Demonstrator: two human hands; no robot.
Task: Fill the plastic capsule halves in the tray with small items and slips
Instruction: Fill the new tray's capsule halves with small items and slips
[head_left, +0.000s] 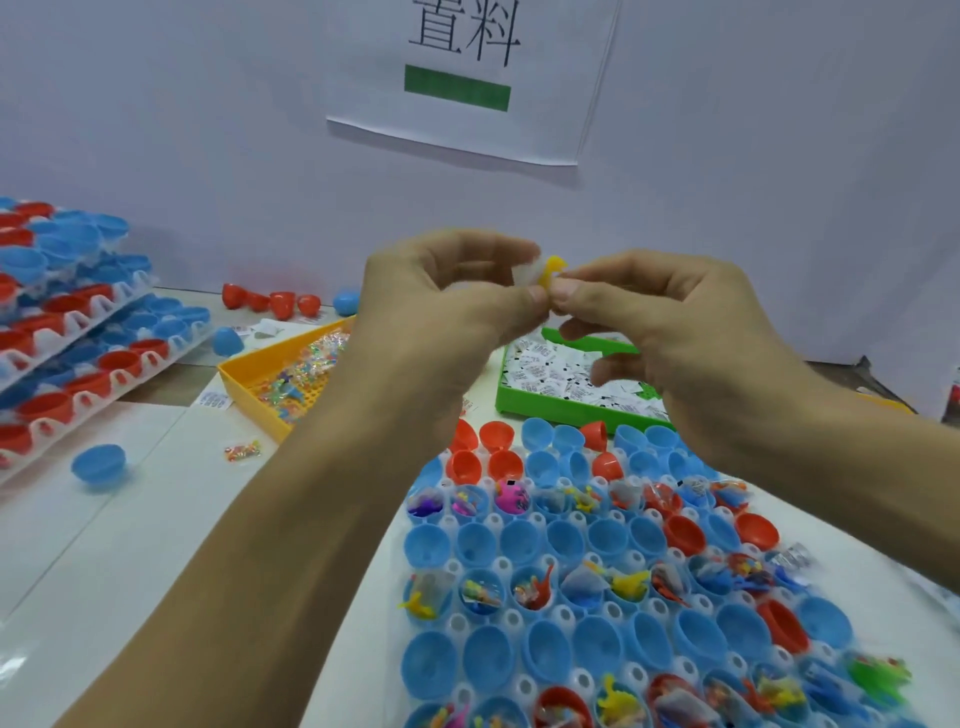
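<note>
You hold a small yellow toy (551, 270) together with a white slip (523, 274) above the tray (524, 621), pinched between the thumb and fingertips of your left hand (441, 301) and those of your right hand (660, 317); both hands meet on it, raised well above the table. The toy is bright yellow plastic with a little hooked part sticking up; the slip beside it is blurred.

The tray lies below your wrists, a white grid packed with blue and red capsule halves (519, 540). Rows alternate: some cups carry coloured toys and folded slips, others stand bare.

Just beyond the tray's far edge sits the green bin (545, 408) of printed slips, and to the tray's far left the yellow bin (260, 387) of packeted toys. Well left of the tray, stacked trays (78, 332) lean at the table edge, with a loose blue half (98, 465) on the bare table between.
</note>
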